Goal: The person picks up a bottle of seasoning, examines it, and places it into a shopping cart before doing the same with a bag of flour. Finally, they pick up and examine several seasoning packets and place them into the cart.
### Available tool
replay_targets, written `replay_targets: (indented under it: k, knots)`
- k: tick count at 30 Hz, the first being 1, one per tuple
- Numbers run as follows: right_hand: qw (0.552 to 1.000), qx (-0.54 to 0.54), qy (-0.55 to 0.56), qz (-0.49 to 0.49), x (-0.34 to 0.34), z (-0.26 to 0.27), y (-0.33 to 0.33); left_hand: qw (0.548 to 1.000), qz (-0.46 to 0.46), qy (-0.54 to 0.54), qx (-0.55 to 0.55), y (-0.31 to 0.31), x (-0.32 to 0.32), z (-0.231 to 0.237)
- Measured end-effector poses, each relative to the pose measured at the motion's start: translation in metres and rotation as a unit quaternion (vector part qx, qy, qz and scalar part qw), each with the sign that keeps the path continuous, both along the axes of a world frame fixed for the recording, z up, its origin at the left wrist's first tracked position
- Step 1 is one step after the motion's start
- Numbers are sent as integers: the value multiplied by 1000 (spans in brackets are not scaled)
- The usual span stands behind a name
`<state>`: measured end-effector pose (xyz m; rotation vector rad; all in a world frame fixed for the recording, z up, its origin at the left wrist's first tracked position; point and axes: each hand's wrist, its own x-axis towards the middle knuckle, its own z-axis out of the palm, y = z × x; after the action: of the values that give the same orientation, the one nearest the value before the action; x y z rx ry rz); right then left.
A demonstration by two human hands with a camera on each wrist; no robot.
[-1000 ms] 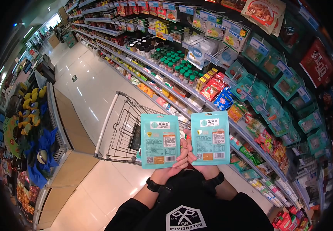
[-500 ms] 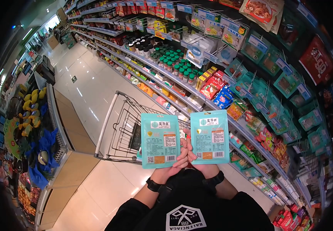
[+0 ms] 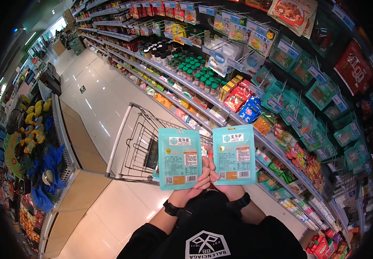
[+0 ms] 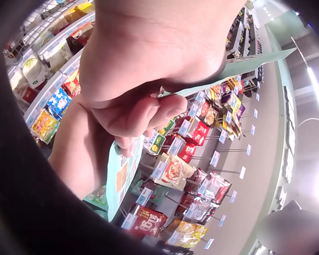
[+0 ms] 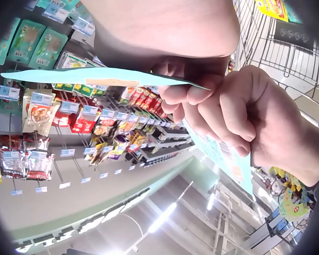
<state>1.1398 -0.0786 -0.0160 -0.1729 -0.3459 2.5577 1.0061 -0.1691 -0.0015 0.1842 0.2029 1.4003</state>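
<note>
Two teal flat food packets with white brand labels, printed text and barcodes stand side by side in the head view. My left hand (image 3: 200, 179) pinches the left packet (image 3: 175, 166) by its inner lower edge. The right packet (image 3: 229, 157) is gripped the same way by my right hand (image 3: 219, 181). Both hands meet between the packets, their fingers close together. The right wrist view shows the right packet (image 5: 90, 76) nearly edge-on, with curled fingers (image 5: 194, 95) at its edge. In the left wrist view, the left packet (image 4: 250, 66) juts out beyond the palm.
A metal shopping cart (image 3: 130, 151) stands just beyond the packets. Along the right runs a long shelf (image 3: 186, 71) with jars, bags and hanging teal packets (image 3: 298, 110). To the left is a produce stand (image 3: 65, 159) with yellow fruit. Tiled floor (image 3: 96, 116) lies between them.
The right packet has shifted slightly left and down and tilts a little differently. The left packet has dropped very slightly. Both hands keep their hold.
</note>
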Motion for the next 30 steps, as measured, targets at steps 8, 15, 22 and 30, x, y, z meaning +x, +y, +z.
replay_targets:
  k: [8,15,22,30]
  knots:
    - [1000,-13,-16,-3,-2,6,-3,999,16,33,3,-2,-1,-1]
    - [1000,14,-3,-23,-3,-16,-4,988,116,76,-62,-12,7,-32]
    - [996,16,-55,-70,6,-18,1,956,257,109,-84,-21,-9,-46]
    - [954,63,-222,-188,19,19,20,868,375,283,-162,-11,-24,-25]
